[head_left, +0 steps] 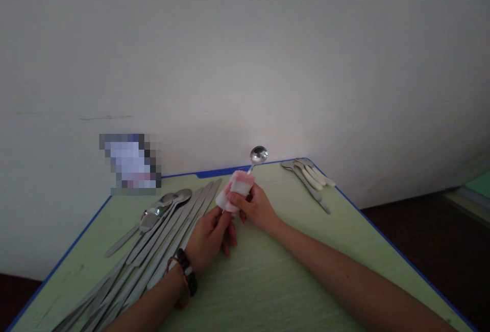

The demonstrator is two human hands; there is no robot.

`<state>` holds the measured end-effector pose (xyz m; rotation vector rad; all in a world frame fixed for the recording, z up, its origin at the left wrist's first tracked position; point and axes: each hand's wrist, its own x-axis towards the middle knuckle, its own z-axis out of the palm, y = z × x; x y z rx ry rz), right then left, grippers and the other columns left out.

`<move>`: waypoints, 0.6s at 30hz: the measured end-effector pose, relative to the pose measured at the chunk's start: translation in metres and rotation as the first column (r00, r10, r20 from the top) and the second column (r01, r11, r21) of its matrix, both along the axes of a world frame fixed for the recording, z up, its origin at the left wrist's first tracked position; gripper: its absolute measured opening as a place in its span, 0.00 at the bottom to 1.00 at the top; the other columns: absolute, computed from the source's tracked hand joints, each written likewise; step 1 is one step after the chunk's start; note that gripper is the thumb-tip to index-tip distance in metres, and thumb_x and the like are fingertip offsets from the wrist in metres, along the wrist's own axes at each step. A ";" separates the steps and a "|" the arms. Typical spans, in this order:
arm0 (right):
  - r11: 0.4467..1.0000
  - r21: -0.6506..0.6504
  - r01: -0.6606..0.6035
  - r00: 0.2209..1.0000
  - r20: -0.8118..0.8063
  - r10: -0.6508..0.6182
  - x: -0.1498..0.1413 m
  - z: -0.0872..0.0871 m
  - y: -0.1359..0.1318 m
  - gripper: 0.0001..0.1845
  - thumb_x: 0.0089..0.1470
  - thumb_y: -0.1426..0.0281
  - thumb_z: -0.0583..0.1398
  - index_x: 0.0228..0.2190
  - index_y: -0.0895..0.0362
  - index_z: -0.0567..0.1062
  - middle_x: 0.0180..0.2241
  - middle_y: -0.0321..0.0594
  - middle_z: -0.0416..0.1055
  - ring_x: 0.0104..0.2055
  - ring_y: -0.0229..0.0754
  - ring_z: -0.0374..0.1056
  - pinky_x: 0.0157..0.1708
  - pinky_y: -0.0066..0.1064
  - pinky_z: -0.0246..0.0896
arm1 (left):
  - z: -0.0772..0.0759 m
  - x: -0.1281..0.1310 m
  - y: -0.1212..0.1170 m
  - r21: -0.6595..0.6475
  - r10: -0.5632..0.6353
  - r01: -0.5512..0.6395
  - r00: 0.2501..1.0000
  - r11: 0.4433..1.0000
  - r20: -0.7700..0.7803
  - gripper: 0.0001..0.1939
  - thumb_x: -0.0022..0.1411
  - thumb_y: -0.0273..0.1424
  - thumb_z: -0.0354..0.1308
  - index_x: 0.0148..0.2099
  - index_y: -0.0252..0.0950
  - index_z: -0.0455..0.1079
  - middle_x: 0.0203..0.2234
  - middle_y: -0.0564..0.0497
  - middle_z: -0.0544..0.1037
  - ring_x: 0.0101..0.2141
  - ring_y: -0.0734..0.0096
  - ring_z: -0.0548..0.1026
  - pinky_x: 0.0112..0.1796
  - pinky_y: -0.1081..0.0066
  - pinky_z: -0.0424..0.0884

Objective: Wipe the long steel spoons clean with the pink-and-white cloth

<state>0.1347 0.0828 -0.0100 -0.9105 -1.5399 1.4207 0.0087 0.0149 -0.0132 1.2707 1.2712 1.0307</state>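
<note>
A shiny metal spoon (259, 155) points away from me above the table, its round bowl near the far edge. My left hand (210, 232), with dark beads at the wrist, pinches the lower end of its handle. Around the upper handle a pink and white cloth (238, 189) is folded, and my right hand (254, 204) presses it there, thumb on top. The cloth hides most of the handle. Left of my hands lie several long metal knives (184, 219) and several spoons (181, 196), partly overlapped by my left forearm.
The pale green table (298, 270) has a blue rim and meets a white wall (245, 66). At the far right lie a metal fork (306, 184) and several white-handled utensils (314, 176). A pixelated object (130, 161) leans at the far left corner.
</note>
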 end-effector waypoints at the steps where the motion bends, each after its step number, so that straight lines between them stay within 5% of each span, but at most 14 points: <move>1: 1.000 -0.004 -0.001 1.000 -0.005 0.001 0.000 0.000 0.000 0.20 0.44 0.57 0.62 0.34 0.59 0.68 0.18 0.32 0.65 0.12 0.30 0.57 0.10 0.22 0.52 | -0.001 0.000 0.000 0.002 0.002 -0.002 1.000 1.000 0.009 0.17 0.59 0.46 0.48 0.34 0.36 0.60 0.17 0.58 0.67 0.15 0.77 0.68 0.13 0.79 0.64; 18: 0.998 -0.025 0.051 0.999 -0.011 -0.051 0.000 0.005 0.000 0.19 0.44 0.56 0.61 0.29 0.60 0.70 0.16 0.32 0.66 0.12 0.30 0.57 0.10 0.22 0.51 | 0.001 0.000 -0.002 -0.016 -0.031 0.029 0.988 0.999 -0.149 0.21 0.61 0.49 0.43 0.26 0.38 0.59 0.07 0.61 0.61 0.10 0.76 0.63 0.14 0.78 0.59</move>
